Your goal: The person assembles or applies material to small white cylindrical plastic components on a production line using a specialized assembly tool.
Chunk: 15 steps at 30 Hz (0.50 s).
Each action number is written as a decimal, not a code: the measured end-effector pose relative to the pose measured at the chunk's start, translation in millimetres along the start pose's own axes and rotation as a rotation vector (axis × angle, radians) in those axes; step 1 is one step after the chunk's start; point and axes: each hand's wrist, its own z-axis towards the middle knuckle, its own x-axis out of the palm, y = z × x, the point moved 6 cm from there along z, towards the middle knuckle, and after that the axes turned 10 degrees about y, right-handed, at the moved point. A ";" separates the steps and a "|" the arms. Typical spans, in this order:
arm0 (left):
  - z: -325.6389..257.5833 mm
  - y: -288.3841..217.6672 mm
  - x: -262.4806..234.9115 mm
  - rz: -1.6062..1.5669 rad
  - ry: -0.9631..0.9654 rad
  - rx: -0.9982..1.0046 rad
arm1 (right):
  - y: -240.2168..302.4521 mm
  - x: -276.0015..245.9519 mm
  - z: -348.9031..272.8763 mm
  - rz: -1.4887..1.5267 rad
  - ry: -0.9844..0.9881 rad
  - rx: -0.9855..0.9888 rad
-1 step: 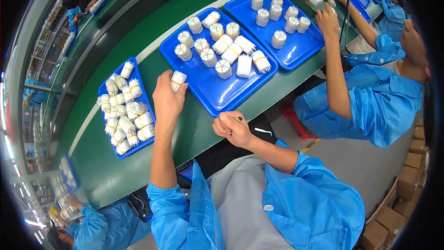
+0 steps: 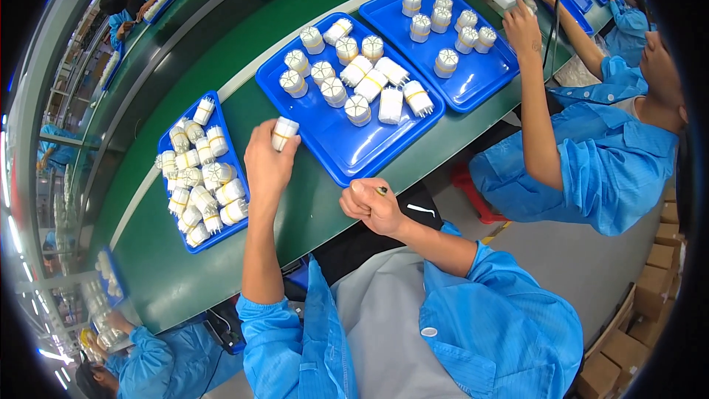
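My left hand (image 2: 267,159) is closed around a white cylindrical part with a yellow band (image 2: 285,133), held above the table just off the left edge of the middle blue tray (image 2: 336,151). My right hand (image 2: 373,205) makes a fist near that tray's front corner. A slim, dark, pen-like tool with a yellowish end (image 2: 382,191) pokes out of the fist; the rest of it is hidden by the fingers. Several similar white parts (image 2: 357,111) stand or lie in the middle tray, some showing pins.
To the left, a smaller blue tray (image 2: 193,245) holds a pile of white parts (image 2: 201,198). Another blue tray (image 2: 473,92) adjoins the middle one at right, with several upright parts. A co-worker (image 2: 591,133) works at the right along the green table (image 2: 310,222). Cardboard boxes (image 2: 628,340) stand at lower right.
The white part in my left hand has tipped slightly and sits a little lower. My right hand is almost still. The co-worker's hands at the right have shifted slightly.
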 end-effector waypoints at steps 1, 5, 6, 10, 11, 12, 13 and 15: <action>-5.1 12.1 6.1 -0.301 0.077 -0.111 | -0.9 -0.5 0.0 -0.016 0.013 0.007; -35.2 5.0 6.5 -0.988 0.120 -0.194 | 1.2 0.5 -0.3 -0.018 0.016 0.012; -41.3 -3.4 1.1 -1.152 0.105 -0.180 | 3.0 2.1 0.3 -0.025 0.026 0.003; -58.9 -28.9 -11.8 -1.414 0.072 -0.111 | 2.7 3.3 0.4 -0.020 0.013 -0.014; -62.2 -32.7 -13.2 -1.438 0.081 -0.089 | 2.7 4.5 0.9 -0.019 0.014 -0.012; -66.0 -34.6 -14.3 -1.438 0.079 -0.094 | 2.4 5.1 1.1 -0.016 0.005 -0.006; -69.1 -38.1 -14.9 -1.524 0.088 -0.081 | 2.1 5.3 1.3 -0.012 -0.005 -0.001; -74.4 -44.7 -16.0 -1.610 0.098 -0.070 | 2.7 6.9 2.0 -0.013 0.000 -0.006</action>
